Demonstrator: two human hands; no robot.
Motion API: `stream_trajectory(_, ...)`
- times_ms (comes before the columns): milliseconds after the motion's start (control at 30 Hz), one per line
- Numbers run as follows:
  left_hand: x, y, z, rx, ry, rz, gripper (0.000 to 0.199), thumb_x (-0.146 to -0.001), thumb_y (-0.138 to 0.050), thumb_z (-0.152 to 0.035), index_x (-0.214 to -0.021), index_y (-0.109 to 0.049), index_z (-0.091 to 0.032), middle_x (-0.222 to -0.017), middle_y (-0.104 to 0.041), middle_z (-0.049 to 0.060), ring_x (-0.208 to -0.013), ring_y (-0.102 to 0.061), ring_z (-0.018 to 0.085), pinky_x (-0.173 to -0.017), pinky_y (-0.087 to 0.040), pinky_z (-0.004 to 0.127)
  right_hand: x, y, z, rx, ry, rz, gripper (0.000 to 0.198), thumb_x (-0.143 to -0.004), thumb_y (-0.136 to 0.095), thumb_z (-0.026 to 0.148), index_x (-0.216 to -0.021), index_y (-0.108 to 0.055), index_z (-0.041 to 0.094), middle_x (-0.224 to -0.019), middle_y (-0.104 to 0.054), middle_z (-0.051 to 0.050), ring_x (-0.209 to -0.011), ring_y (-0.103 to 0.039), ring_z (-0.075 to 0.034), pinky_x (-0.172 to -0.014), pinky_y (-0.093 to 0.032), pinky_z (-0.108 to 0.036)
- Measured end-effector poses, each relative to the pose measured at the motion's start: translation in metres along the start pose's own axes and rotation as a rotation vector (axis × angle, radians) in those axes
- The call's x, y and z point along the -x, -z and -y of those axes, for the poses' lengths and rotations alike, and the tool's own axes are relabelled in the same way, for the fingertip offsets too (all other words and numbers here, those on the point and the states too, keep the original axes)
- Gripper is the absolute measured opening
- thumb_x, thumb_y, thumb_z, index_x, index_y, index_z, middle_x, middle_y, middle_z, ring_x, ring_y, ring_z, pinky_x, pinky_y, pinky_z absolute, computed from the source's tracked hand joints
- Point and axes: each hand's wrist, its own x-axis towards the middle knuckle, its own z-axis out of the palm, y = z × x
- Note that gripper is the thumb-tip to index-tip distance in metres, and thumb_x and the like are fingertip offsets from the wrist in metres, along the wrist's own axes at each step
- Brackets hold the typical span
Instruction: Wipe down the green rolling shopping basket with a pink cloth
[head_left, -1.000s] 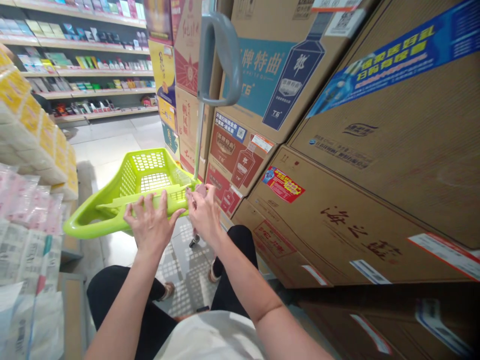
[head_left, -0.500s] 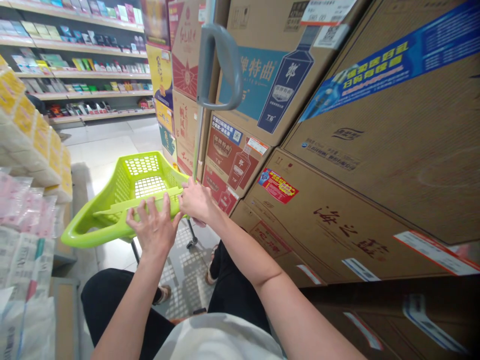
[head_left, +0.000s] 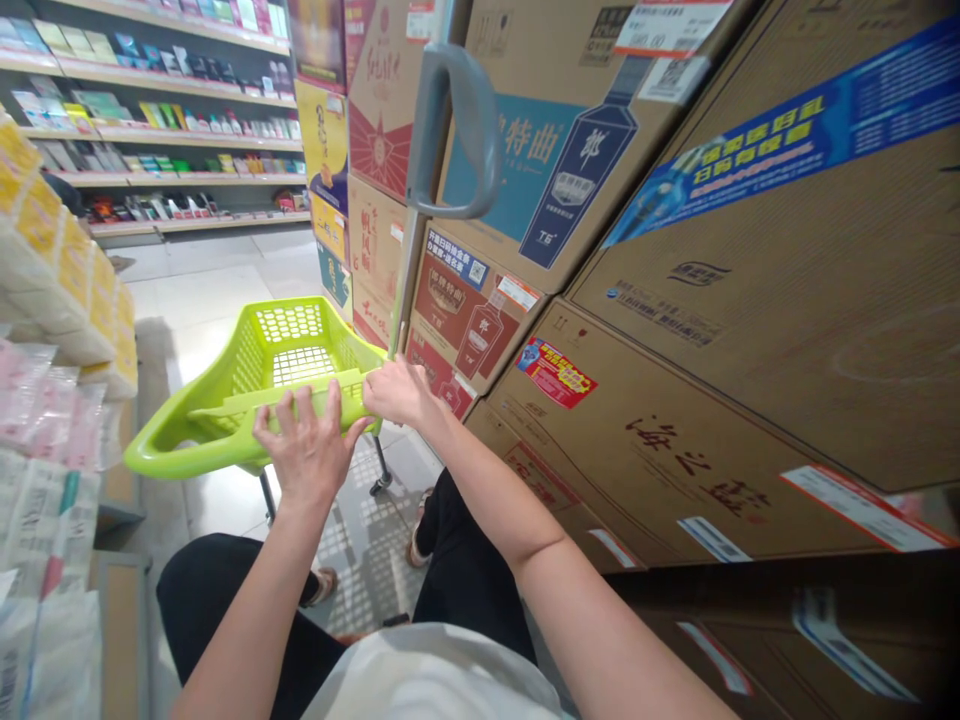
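Observation:
A lime-green plastic shopping cart point(head_left: 217, 450) stands in front of me, its slatted basket showing nothing inside. My left hand point(head_left: 307, 440) holds the near rim, with fingers spread over the light-green flap point(head_left: 300, 397) and the thumb lower at the edge. At the rim's right end, the fingers of my right hand point(head_left: 401, 390) are wrapped round the corner. A metal pole point(head_left: 406, 280) with a grey loop handle point(head_left: 487, 150) rises just beyond the right hand. Whether that hand also touches the pole, I cannot tell.
Stacked cardboard cartons point(head_left: 720, 400) form a wall close on the right. Packaged goods point(head_left: 52, 250) are piled along the left. Shelves of products point(head_left: 187, 130) stand at the far end, past a tiled floor point(head_left: 217, 270). My legs are just behind the cart.
My view has shifted slightly, and the cart's near rim sits a little higher in it. Both hands keep their places on the rim.

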Motion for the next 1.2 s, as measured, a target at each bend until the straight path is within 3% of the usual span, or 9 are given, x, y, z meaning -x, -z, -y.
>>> stream_trajectory(167,-0.001,0.002,0.004,0.012,-0.006,0.006,0.054,-0.096,-0.049,-0.049,-0.145,-0.054,-0.026,-0.143,-0.052,0.018,-0.136,-0.036,0.039,-0.112,-0.019,0.065,0.014,-0.01,0.023,-0.135,-0.037,-0.197,0.031,-0.094,-0.047,0.03,-0.105,-0.074,0.019,-0.111,-0.072,-0.011,-0.115,-0.06,-0.028,-0.088,-0.053,-0.036)
stream_trajectory(300,-0.002,0.003,0.004,-0.024,-0.015,0.001,0.054,-0.097,-0.046,-0.046,-0.146,-0.053,-0.024,-0.143,-0.051,0.019,-0.136,-0.037,0.04,-0.111,-0.02,0.064,0.03,-0.013,0.019,-0.168,-0.024,-0.294,0.031,-0.093,-0.048,0.025,-0.117,-0.066,0.02,-0.119,-0.066,-0.009,-0.118,-0.051,-0.026,-0.089,-0.053,-0.035)
stream_trajectory(500,-0.002,0.001,-0.003,-0.041,-0.013,0.009,0.071,-0.092,-0.048,-0.064,-0.148,-0.051,-0.021,-0.142,-0.051,0.022,-0.135,-0.036,0.042,-0.11,-0.021,0.065,0.038,-0.03,-0.004,-0.274,-0.361,-0.419,0.035,-0.095,-0.044,0.021,-0.123,-0.064,0.022,-0.126,-0.058,-0.011,-0.116,-0.046,-0.027,-0.085,-0.053,-0.035)
stream_trajectory(600,-0.002,0.0,-0.005,-0.029,0.01,0.009,0.067,-0.094,-0.049,-0.06,-0.148,-0.05,-0.022,-0.144,-0.05,0.021,-0.136,-0.035,0.041,-0.111,-0.019,0.065,0.044,-0.056,0.017,-0.355,-0.333,-0.569,0.033,-0.096,-0.044,0.019,-0.119,-0.067,0.021,-0.13,-0.055,-0.012,-0.121,-0.044,-0.027,-0.096,-0.049,-0.037)
stream_trajectory(700,-0.003,0.001,-0.003,-0.013,0.016,0.015,0.062,-0.095,-0.05,-0.053,-0.149,-0.049,-0.023,-0.147,-0.049,0.02,-0.138,-0.034,0.04,-0.112,-0.018,0.065,0.049,-0.08,0.042,-0.418,-0.244,-0.675,0.038,-0.097,-0.044,0.016,-0.129,-0.064,0.02,-0.133,-0.053,-0.013,-0.126,-0.043,-0.026,-0.107,-0.041,-0.041)
stream_trajectory(833,-0.003,0.009,0.007,-0.09,-0.025,0.045,0.062,-0.094,-0.052,-0.052,-0.149,-0.049,-0.024,-0.145,-0.052,0.02,-0.135,-0.037,0.04,-0.11,-0.021,0.063,0.049,-0.091,0.041,-0.499,-0.223,-0.684,0.039,-0.098,-0.043,0.015,-0.129,-0.064,0.023,-0.131,-0.056,-0.011,-0.124,-0.047,-0.024,-0.106,-0.039,-0.04)
stream_trajectory(1000,-0.013,0.022,0.033,-0.123,-0.175,0.144,0.062,-0.091,-0.057,-0.052,-0.148,-0.05,-0.029,-0.136,-0.059,0.014,-0.12,-0.048,0.035,-0.103,-0.031,0.051,0.038,-0.078,0.023,-0.572,-0.422,-0.714,0.041,-0.1,-0.035,0.015,-0.124,-0.066,0.028,-0.128,-0.06,-0.007,-0.122,-0.048,-0.022,-0.108,-0.037,-0.039)
stream_trajectory(1100,-0.023,0.023,0.044,-0.127,-0.229,0.178,0.062,-0.086,-0.06,-0.059,-0.142,-0.057,-0.031,-0.121,-0.063,0.013,-0.111,-0.051,0.034,-0.096,-0.034,0.047,0.037,-0.081,0.038,-0.533,-0.494,-0.711,0.04,-0.1,-0.035,0.016,-0.122,-0.066,0.024,-0.13,-0.06,-0.01,-0.123,-0.048,-0.023,-0.109,-0.037,-0.041)
stream_trajectory(1200,-0.025,0.021,0.045,-0.151,-0.223,0.15,0.062,-0.086,-0.059,-0.062,-0.139,-0.061,-0.032,-0.117,-0.062,0.014,-0.109,-0.05,0.034,-0.093,-0.035,0.046,0.042,-0.097,0.063,-0.522,-0.442,-0.712,0.036,-0.1,-0.039,0.018,-0.124,-0.065,0.023,-0.132,-0.058,-0.012,-0.126,-0.048,-0.025,-0.109,-0.038,-0.043)
